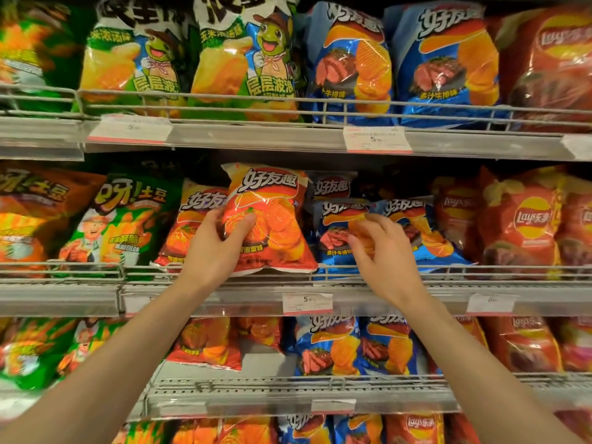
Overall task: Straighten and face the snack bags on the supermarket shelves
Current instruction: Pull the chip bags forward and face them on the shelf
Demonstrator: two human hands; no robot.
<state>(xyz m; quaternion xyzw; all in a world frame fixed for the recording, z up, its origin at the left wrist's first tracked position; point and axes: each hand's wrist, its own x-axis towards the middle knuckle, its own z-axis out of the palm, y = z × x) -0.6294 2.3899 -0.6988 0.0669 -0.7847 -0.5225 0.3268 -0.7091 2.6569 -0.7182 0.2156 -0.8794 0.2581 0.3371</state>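
The left hand (pixel 221 238) grips the orange bag (pixel 272 219); the right hand (pixel 381 248), fingers loosely spread, touches the blue bag (pixel 336 238).

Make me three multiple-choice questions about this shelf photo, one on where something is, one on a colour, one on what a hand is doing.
1. On which shelf does the bag gripped by the left hand stand?
A. top shelf
B. middle shelf
C. lowest shelf

2. What colour is that gripped bag?
A. orange-red
B. green
C. blue

3. What is the right hand doing?
A. hanging below the shelves
B. lifting a price tag
C. reaching at a blue steak-picture bag

Answers:
1 B, its bottom edge sits at the middle shelf rail.
2 A, its front is orange-red.
3 C, its fingers lie on that bag; a firm grip cannot be told.
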